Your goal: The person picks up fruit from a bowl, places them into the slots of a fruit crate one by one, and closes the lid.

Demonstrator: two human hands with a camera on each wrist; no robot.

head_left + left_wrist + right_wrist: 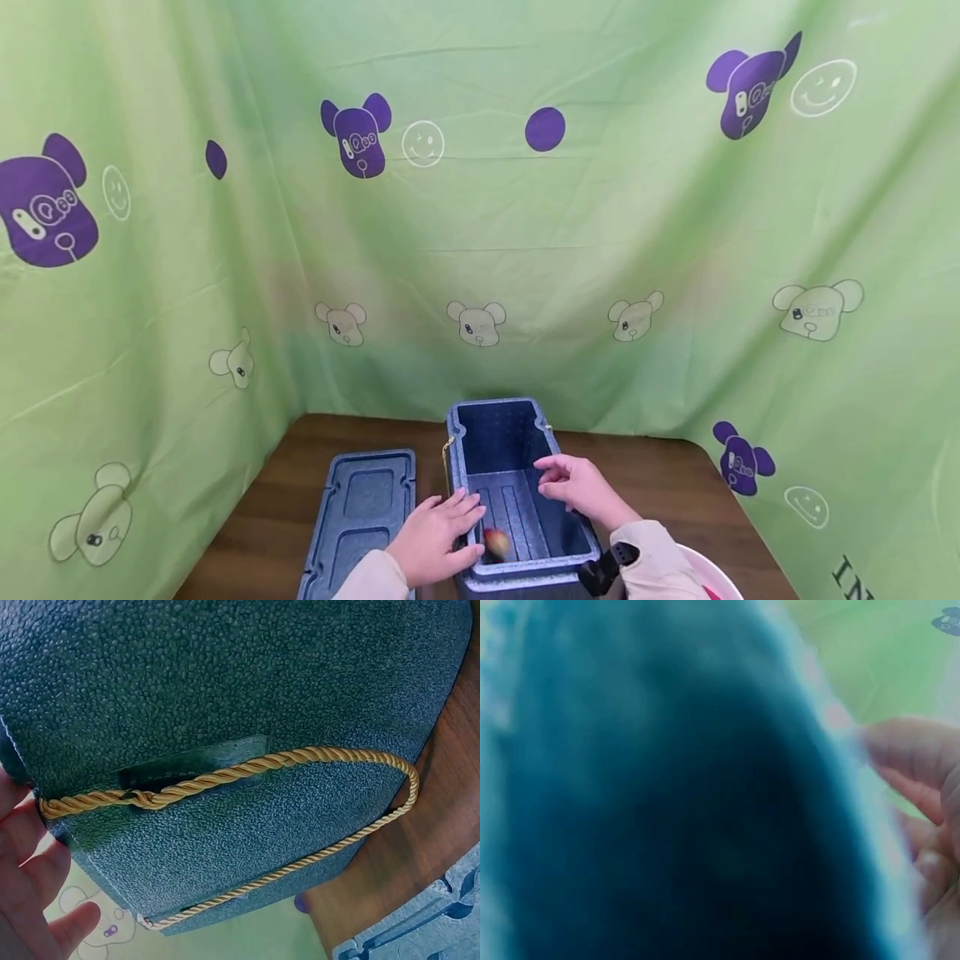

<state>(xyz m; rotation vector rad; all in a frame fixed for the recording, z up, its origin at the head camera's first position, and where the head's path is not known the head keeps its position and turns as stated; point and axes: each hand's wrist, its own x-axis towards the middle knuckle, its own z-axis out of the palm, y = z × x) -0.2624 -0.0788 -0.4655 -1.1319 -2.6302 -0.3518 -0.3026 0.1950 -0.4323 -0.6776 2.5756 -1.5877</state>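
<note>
A deep blue foam box (510, 575), with its top uncovered, stands between the two hands. The left hand (442, 533) rests on its left rim with fingers stretched out. In the left wrist view a twisted gold rope (300, 756) loops along the box's textured side, close to the fingertips. The right hand (581, 487) hovers over the right rim, fingers loosely bent and nothing between them. Inside, near the front left corner, is a small round red-and-yellow thing (497, 543), blurred. The right wrist view shows the right hand's fingers beside the box's blurred rim.
Flat on the brown table (255, 533), left of the box, lies the matching blue lid (367, 492). A pale round container (708, 571) with something red in it shows partly behind the right sleeve. Green printed curtains (480, 250) enclose the table at the back and sides.
</note>
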